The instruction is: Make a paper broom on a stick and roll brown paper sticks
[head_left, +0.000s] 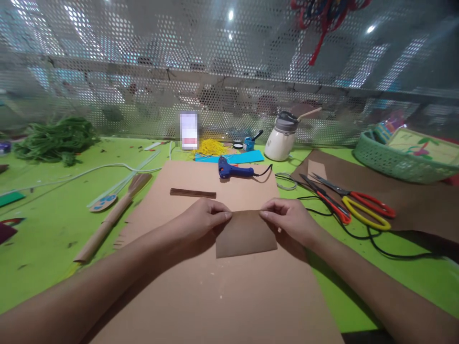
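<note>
A brown paper rectangle [246, 235] is held up by its far corners over a large tan cardboard sheet [215, 296]. My left hand [204, 217] pinches the far left corner between thumb and fingers. At the far right corner, my right hand [287, 217] pinches the same paper. Just beyond my left hand lies a narrow pleated strip of dark brown paper [192, 193]. A blue hot glue gun [234, 169] rests on the far part of the cardboard, its nozzle side to the left.
Right of the cardboard are red-and-yellow-handled scissors [366, 205], a red-handled craft knife [330, 200], black cable and brown paper [423, 210]. A green basket [398, 160] and white jug [281, 138] stand behind. Leftward lie a rolled paper tube [111, 222] and green strands [57, 138].
</note>
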Motion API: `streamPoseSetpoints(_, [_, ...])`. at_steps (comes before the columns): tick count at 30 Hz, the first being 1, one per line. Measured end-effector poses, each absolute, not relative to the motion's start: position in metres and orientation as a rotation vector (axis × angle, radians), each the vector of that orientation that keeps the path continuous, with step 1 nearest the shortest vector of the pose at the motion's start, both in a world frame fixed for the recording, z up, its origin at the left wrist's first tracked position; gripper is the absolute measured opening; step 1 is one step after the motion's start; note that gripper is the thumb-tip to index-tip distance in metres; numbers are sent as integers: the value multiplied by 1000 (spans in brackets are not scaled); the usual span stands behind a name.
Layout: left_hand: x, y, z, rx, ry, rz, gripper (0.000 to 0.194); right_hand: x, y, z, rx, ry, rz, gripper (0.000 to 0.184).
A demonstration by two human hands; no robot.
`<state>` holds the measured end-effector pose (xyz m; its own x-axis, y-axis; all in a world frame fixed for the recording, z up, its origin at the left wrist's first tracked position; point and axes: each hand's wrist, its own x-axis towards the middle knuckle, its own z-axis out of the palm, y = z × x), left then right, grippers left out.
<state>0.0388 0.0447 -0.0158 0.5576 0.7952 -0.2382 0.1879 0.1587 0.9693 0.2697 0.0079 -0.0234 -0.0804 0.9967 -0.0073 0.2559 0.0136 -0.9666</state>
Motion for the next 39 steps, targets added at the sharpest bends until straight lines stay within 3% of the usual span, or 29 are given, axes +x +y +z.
streamPoseSetpoints(4, [33, 52, -12, 1825, 1011, 394, 31, 266, 8, -26, -1335, -1575, 1009, 9])
streamPoseSetpoints(13, [30, 56, -9, 1890, 1010, 368, 29, 261, 5, -27, -1351, -1710, 904, 7])
streamPoseSetpoints(24, [42, 37, -11, 1039, 838, 705, 19, 262, 4, -22, -1196, -1177, 1291, 20])
streamPoseSetpoints(32, [46, 33, -8, 932, 814, 795, 20, 258, -1, -17, -1113, -913, 1408, 22])
streamPoseSetpoints(39, [50, 26, 1, 968, 913, 901, 10, 258, -3, -10, -1090, -872, 1384, 13])
